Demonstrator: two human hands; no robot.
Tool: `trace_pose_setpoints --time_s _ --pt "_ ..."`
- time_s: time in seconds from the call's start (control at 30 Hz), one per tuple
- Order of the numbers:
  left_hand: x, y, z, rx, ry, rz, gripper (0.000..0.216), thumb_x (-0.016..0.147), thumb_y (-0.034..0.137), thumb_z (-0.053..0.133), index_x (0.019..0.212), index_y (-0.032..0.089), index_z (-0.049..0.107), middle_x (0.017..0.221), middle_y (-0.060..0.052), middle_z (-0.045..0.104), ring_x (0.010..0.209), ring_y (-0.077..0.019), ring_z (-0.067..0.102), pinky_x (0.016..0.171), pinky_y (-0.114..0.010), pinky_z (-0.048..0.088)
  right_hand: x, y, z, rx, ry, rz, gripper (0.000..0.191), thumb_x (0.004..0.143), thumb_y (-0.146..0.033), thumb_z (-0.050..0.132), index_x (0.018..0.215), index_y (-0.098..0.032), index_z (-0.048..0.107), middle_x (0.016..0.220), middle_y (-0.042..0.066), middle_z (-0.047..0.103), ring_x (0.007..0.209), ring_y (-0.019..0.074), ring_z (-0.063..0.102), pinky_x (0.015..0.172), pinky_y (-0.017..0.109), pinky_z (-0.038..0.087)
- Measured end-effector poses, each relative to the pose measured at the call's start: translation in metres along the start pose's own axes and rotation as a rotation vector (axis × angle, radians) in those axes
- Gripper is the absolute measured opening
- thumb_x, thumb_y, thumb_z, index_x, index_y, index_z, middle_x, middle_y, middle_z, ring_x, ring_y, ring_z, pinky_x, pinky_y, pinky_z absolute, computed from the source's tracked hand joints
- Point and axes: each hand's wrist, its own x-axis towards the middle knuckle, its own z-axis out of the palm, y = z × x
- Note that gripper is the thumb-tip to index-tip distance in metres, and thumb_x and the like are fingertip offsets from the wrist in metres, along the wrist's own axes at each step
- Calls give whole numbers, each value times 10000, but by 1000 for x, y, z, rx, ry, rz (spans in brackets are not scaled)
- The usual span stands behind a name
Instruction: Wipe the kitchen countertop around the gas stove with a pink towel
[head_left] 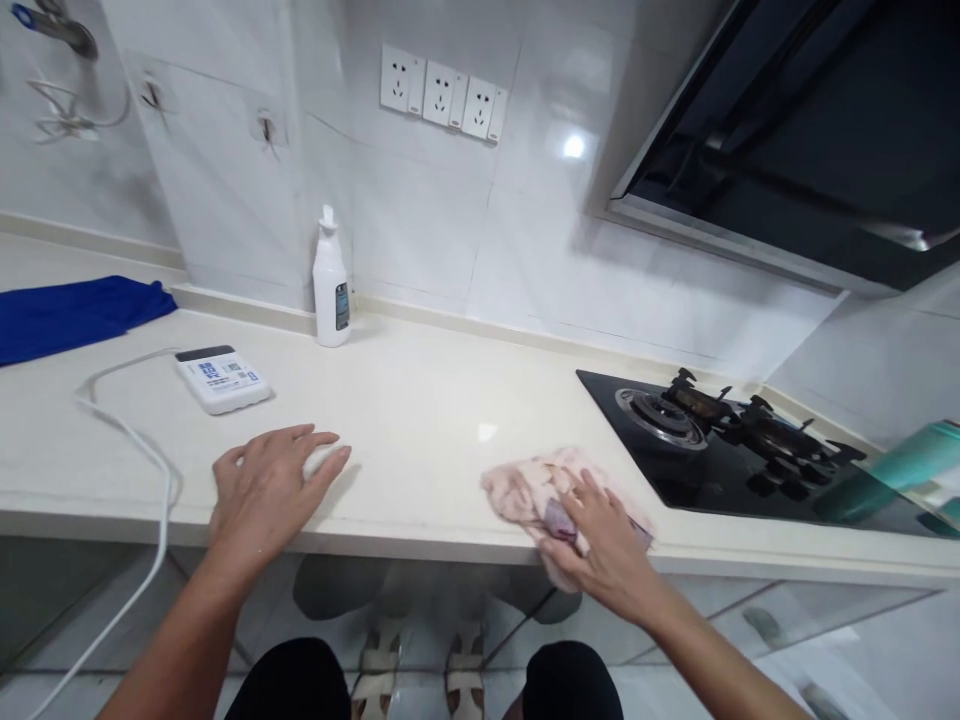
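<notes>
My right hand [604,545] presses a crumpled pale pink cloth [517,490] with a purple patch onto the white countertop [420,420], close to its front edge and left of the gas stove. To the left, my left hand [270,490] rests on the counter near the front edge. Its fingers curve over a small white object [321,460], mostly hidden beneath the palm, so its kind cannot be made out. Just behind that hand lies a white power bank [223,380] with blue printing, a white cable [154,455] running from it over the edge.
A white spray bottle [331,285] stands against the tiled wall. A blue cloth [82,315] lies at the far left. The black gas stove [675,470] is on the right, beside a green bottle [930,455]. A dark range hood [810,150] overhangs the stove.
</notes>
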Motion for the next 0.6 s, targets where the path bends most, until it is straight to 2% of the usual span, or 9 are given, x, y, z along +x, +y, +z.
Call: trace_pose_setpoints --time_s 0.1,0.17,0.2,0.27,0.33,0.4,0.47,0.6 --pt "1 -3 -3 -33 -48 -6 480 1016 557 379 1225 283 712 1428 -109 649 1381 -347 520 1154 -602 295 17 -65 5 77 -16 -174 758 892 -638 689 1537 -301 478 1649 138 407 1569 436 233 1205 731 276" --pt "2 -4 -4 -28 -79 -9 472 1026 543 375 1225 277 710 1434 -101 650 1374 -333 521 1152 -586 297 30 -110 14 93 -29 -268 870 818 -560 810 1557 -286 439 1643 173 402 1542 477 266 1171 758 300" --pt "2 -5 -5 -16 -90 -10 469 1029 541 377 1218 272 712 1433 -100 652 1369 -329 521 1147 -579 299 36 -131 20 89 -16 -308 861 814 -521 825 1549 -293 440 1636 173 411 1523 486 300 1150 759 327" --pt "4 -7 -5 23 -98 -10 463 1026 541 388 1202 266 715 1428 -102 658 1357 -326 521 1137 -568 306 48 -168 34 67 67 -382 649 924 -468 714 1510 -346 462 1609 116 462 1491 446 374 1112 705 407" --pt "5 -9 -4 56 -109 -14 473 1027 545 380 1209 260 710 1426 -108 658 1354 -328 521 1125 -561 318 56 -194 48 33 203 -437 413 1038 -413 530 1449 -398 494 1562 45 520 1457 372 439 1082 619 468" --pt "6 -10 -4 79 -123 -19 486 1032 543 364 1226 250 699 1432 -112 652 1360 -332 520 1115 -558 333 59 -204 60 -1 332 -484 325 1075 -388 444 1391 -411 519 1524 11 551 1417 320 483 1072 563 488" --pt "7 -9 -5 106 -122 -22 502 1039 544 343 1232 238 692 1439 -108 648 1372 -336 517 1113 -555 344 56 -198 68 -24 415 -538 286 1081 -393 443 1353 -409 530 1509 -1 561 1393 298 499 1090 548 476" --pt "8 -4 -7 167 -125 -41 524 1046 558 325 1219 226 693 1440 -98 656 1375 -339 524 1129 -559 344 35 -150 71 -30 532 -607 230 1059 -418 523 1282 -394 572 1491 -12 580 1420 282 464 1156 525 404"
